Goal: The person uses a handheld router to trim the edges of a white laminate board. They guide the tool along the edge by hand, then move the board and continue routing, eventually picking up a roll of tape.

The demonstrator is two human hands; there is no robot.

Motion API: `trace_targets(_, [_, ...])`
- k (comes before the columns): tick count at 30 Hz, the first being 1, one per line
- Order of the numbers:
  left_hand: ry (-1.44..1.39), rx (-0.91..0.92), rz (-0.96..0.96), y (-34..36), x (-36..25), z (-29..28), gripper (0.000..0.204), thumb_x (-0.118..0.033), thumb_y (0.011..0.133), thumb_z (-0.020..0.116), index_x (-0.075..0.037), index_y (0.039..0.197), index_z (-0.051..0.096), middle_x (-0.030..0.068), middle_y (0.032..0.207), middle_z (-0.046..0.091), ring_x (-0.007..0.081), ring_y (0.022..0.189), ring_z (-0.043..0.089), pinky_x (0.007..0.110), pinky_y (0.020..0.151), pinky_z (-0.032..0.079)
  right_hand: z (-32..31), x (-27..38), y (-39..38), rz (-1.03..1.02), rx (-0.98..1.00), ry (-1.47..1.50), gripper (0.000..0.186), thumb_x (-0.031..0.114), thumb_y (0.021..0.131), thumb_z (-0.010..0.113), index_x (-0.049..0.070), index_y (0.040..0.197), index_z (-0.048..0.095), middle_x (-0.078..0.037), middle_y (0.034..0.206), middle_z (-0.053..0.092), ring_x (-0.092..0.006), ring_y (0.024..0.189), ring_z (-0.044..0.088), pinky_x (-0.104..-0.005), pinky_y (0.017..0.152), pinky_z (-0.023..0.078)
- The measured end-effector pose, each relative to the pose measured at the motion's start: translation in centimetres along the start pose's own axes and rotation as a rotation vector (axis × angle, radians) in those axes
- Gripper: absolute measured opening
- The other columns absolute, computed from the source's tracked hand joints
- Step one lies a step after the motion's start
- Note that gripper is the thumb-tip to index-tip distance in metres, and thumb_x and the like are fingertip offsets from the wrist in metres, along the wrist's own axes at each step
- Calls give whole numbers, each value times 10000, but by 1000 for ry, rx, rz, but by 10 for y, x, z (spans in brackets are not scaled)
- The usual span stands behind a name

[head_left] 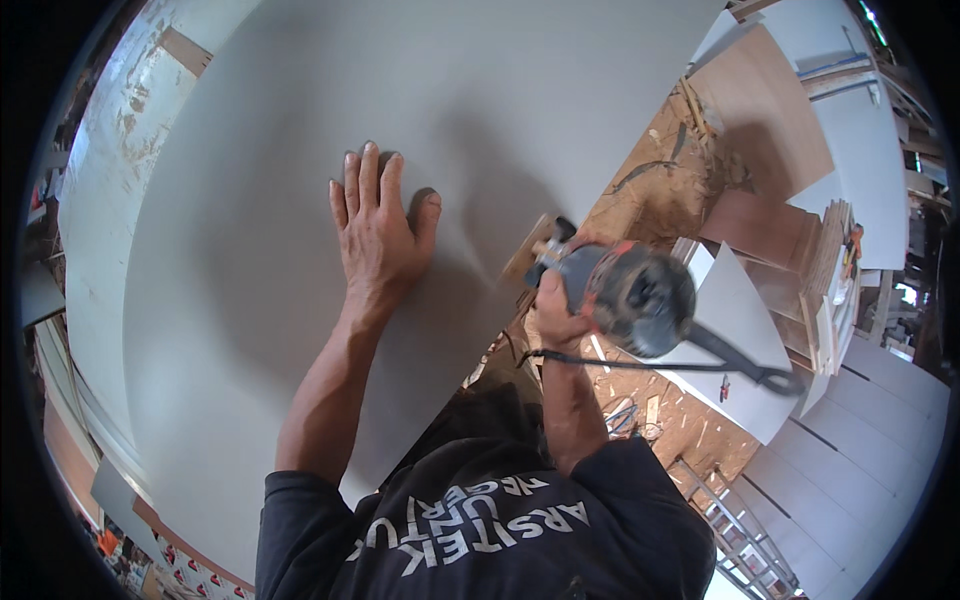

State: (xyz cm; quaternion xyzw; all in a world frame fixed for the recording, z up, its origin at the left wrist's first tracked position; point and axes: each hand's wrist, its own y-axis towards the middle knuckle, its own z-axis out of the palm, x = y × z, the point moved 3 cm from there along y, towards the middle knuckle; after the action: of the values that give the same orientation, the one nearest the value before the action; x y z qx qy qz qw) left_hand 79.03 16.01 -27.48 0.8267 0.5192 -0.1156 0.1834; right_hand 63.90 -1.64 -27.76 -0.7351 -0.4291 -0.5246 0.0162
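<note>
Laid near the centre of the frame: left hand (380, 235), spread palm down on the wide grey board (240, 200), with thumb apart from the fingers. Held right of centre, at the board's slanting edge: power tool (640, 295), slightly blurred, with right hand (560, 308) closed around its left end. Cannot tell whether touching the board. Looped back leftward past the right wrist: black cord (650, 366). Behind, at right: white panel (735, 330) above the brown, scrap-strewn floor (690, 420).
</note>
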Motion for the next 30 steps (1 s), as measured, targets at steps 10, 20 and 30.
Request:
trace_targets(10, [32,1,-64,3,-4,3,571,-323,925,656,-62,1415,518,176,1577,393,358,1516,277,545,1238,175,-5,-55,132,23,-201,99,409,96,782,728,-69,1138,612,-129,1003,668,-225,846,661,-354,784,564])
trace_targets(20, [54,-1,-47,6,-9,2,637,-303,797,783,-91,1364,586,158,1555,441,356,1486,341,541,1227,224,-14,-114,280,-79,-269,275,470,115,768,794,-18,1152,559,-85,956,663,-175,830,646,-316,784,537])
trace_targets(30, [8,17,247,81,-203,103,587,-233,702,867,-28,1225,696,134,1355,642,407,1329,534,532,1139,409,-5,-219,422,-86,-379,293,628,305,644,879,14,1113,580,-89,893,718,-235,795,705,-369,772,559])
